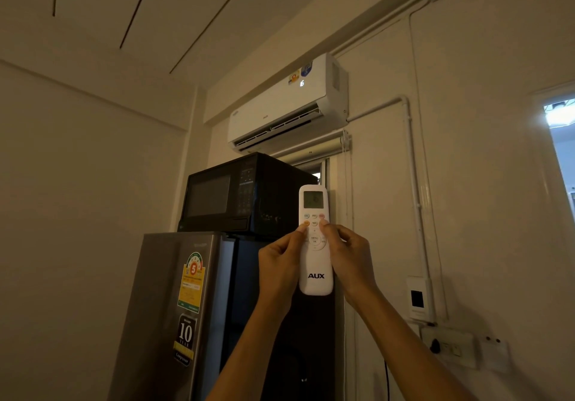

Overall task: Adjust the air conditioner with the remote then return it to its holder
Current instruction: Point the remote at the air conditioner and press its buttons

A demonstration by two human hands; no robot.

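Note:
I hold a white AUX remote (315, 264) upright in front of me with both hands. My left hand (280, 264) grips its left side, thumb on an orange button. My right hand (350, 260) grips its right side, thumb just below a red button. The remote's small screen faces me. High on the wall, the white air conditioner (286, 105) has its flap open and a lit digit on its front. A white wall holder (418, 298) with a dark opening hangs low on the right wall, empty.
A black microwave (236, 195) sits on a grey fridge (180, 307) directly left of my hands. White pipes (410, 158) run down the right wall to sockets (448, 344). A bright doorway (560, 139) opens at the far right.

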